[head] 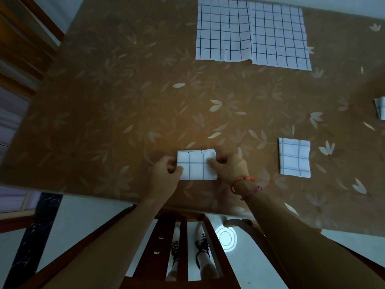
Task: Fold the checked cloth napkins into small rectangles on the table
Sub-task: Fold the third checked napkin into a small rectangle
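So the brown leaf-print table [104, 105] is filling most of the frame, and a wooden chair [183, 243] is sitting under its near edge at the bottom. Up top, right of center, two unfolded checked napkins [252, 34] are lying flat and side by side, the right one seeming to overlap the left one's edge a bit. Over at the right, below the middle, a folded napkin [294, 157] is sitting on its own, well apart from my hands. A corner of another folded piece [380, 108] is peeking in at the far right edge.

The small rectangle napkin [195, 166] I'm working on is lying just below the center of the frame, near the table's front edge. I'm pinching its left edge with my left hand [166, 174], thumb on top, fingers curled under. My right hand [228, 166] is clamping the right edge the same way. Red and pink string bracelets [243, 185] are sitting on my right wrist.
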